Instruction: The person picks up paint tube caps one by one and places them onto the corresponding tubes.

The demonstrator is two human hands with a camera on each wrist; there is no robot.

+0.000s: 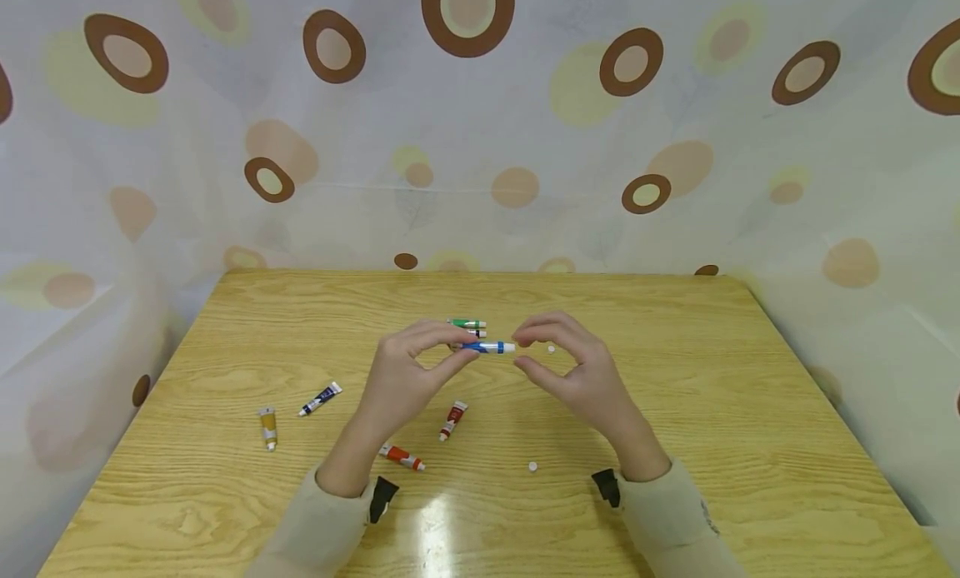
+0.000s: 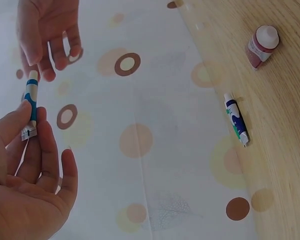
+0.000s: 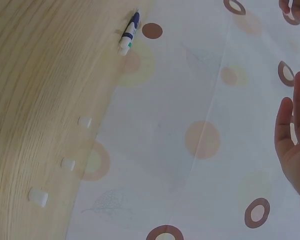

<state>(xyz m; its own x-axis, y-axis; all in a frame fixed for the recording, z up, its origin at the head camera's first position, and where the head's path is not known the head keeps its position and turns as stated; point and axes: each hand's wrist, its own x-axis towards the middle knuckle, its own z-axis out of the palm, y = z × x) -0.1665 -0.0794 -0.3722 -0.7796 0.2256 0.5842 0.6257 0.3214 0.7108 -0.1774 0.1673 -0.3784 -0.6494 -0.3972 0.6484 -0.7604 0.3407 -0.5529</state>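
Note:
A blue paint tube [image 1: 491, 347] with a white cap is pinched between the thumb and fingers of my left hand [image 1: 408, 374], above the table. It lies level in the head view, its cap pointing right. My right hand [image 1: 573, 366] is beside the cap end, with thumb and fingers curved and a gap between their tips. Nothing shows held there. The left wrist view shows the same blue tube [image 2: 31, 102] with its cap close to the right hand [image 2: 52, 30]. Behind the left hand lie a green tube [image 1: 468, 323] and a dark tube [image 1: 477, 334], partly hidden.
On the wooden table [image 1: 712, 411] lie a yellow tube [image 1: 268, 428], a navy tube [image 1: 321, 399], a red tube [image 1: 453, 421] and an orange-red tube [image 1: 405, 458]. Small white caps [image 1: 532, 466] lie on the right. A patterned sheet [image 1: 510, 128] hangs behind.

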